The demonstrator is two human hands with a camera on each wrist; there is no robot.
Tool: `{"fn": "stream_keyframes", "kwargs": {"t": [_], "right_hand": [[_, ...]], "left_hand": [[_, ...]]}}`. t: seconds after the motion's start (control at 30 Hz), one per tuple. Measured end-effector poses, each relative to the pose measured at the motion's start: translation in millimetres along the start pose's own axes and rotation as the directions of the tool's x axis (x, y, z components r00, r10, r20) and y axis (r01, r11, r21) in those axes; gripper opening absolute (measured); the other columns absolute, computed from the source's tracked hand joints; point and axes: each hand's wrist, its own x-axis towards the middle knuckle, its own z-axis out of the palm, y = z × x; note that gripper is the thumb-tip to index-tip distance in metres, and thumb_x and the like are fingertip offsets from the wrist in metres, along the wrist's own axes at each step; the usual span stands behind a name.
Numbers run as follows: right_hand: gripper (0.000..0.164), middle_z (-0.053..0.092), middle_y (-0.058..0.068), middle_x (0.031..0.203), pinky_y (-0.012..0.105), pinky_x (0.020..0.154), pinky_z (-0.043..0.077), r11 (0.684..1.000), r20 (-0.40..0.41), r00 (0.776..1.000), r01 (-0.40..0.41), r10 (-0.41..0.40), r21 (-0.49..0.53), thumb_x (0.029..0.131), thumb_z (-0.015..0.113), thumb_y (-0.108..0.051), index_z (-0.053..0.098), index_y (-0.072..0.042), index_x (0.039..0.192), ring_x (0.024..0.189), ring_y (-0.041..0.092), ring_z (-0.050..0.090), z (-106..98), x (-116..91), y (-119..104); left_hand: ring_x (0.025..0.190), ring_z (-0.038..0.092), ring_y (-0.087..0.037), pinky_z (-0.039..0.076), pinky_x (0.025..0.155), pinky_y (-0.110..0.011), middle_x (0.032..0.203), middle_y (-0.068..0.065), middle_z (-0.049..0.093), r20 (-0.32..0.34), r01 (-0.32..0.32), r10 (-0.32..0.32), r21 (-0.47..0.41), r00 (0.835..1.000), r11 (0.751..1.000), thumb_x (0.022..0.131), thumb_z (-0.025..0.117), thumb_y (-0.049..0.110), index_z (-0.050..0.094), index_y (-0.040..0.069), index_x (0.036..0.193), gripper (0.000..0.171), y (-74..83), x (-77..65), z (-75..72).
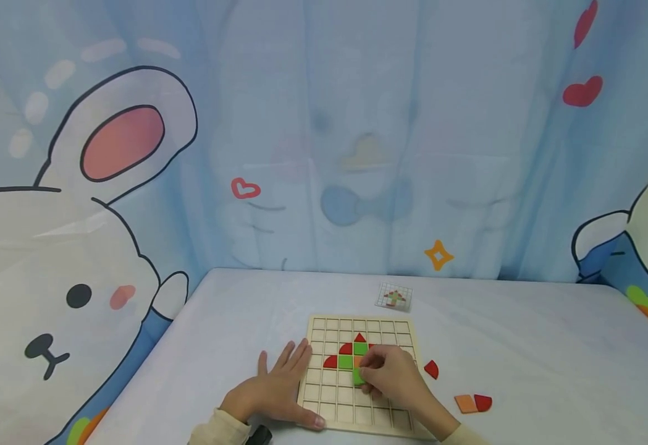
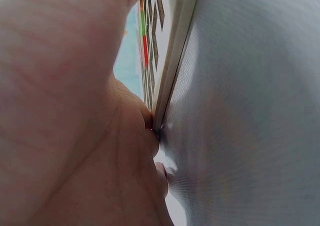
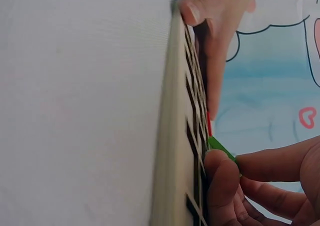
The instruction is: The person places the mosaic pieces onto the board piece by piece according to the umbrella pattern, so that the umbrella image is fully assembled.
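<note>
A wooden grid board point(image 1: 324, 395) lies on the white table. My right hand point(image 1: 393, 377) is over it, pinching a green tile point(image 1: 359, 378) between thumb and fingers. In the right wrist view that green tile point(image 3: 221, 147) tilts against the grid. On the board are a red triangle point(image 1: 359, 337), a red quarter-round tile point(image 1: 346, 348), another point(image 1: 330, 361) lower left, a green square point(image 1: 360, 348) and a second green square point(image 1: 345, 362). An orange tile is partly covered by my right hand. With fingers spread, my left hand point(image 1: 276, 389) rests along the board's left edge.
Right of the board lie a loose red quarter-round tile point(image 1: 432, 369), an orange square point(image 1: 466, 404) and another red quarter-round tile point(image 1: 483, 403). A small pattern card point(image 1: 395, 297) sits behind the board. A printed blue curtain point(image 1: 357, 123) hangs behind the table.
</note>
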Motion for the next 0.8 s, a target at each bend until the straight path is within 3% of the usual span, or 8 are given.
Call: {"fn": "stream_keyframes", "kwargs": {"t": [0.8], "right_hand": [[0.012,0.064,0.001,0.066,0.027,0.049,0.05,0.995,-0.082,0.997,-0.017,0.009,-0.103,0.09,0.073,0.007,0.071,-0.005,0.09,0.055,0.017,0.063,8.3,-1.8,3.0]], "left_hand": [[0.165,-0.002,-0.03,-0.002,0.118,-0.077,0.18,-0.006,0.003,-0.003,0.005,-0.005,-0.014,1.0,1.0,0.079,0.084,0.072,0.012,0.008,0.173,0.135,2.6,-0.5,-2.0]]}}
